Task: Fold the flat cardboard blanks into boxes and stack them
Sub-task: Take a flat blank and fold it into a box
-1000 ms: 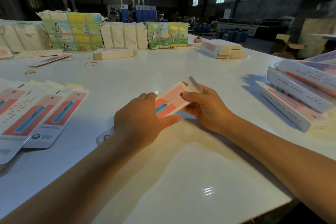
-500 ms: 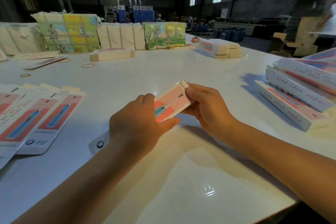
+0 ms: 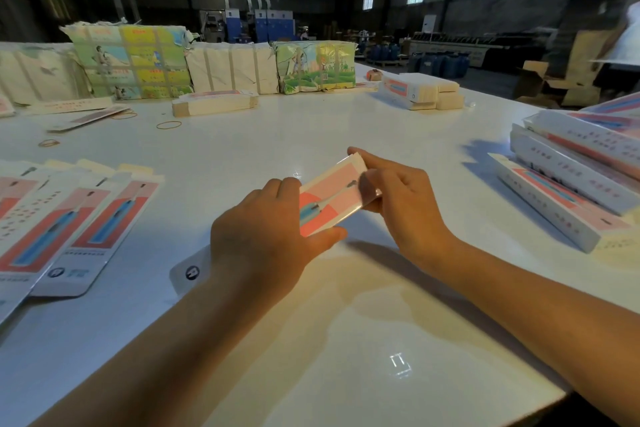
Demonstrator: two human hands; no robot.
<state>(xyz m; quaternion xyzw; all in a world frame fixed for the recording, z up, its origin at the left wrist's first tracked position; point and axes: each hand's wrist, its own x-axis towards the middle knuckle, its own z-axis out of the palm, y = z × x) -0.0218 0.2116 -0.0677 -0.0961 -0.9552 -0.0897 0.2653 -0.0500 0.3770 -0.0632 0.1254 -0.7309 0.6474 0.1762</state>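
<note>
The person holds one long box (image 3: pixel 329 198) just above the white surface (image 3: pixel 311 340), in the middle, between both hands. The left hand (image 3: pixel 266 239) wraps around the near half of the box: its fingers (image 3: pixel 282 185) curl over the far edge and its thumb lies along the near edge, so it grips the box. The right hand (image 3: pixel 401 208) is at the far end of the box. Its pointing finger reaches over the top corner, its thumb presses on the pink face, and its other fingers curl under the box, so it also grips it.

One second ago a small flap stuck up at the far end of the box. Now that flap is shut, and the right hand has moved over that end.

Flat blanks (image 3: pixel 79 225) lie fanned out on the surface to the left, well apart from the hands. Finished boxes (image 3: pixel 571 184) are stacked on the right. A thin pile of flat blanks (image 3: pixel 214 104), some rubber bands (image 3: pixel 168 124) and wrapped bundles (image 3: pixel 131 62) sit at the far side.
</note>
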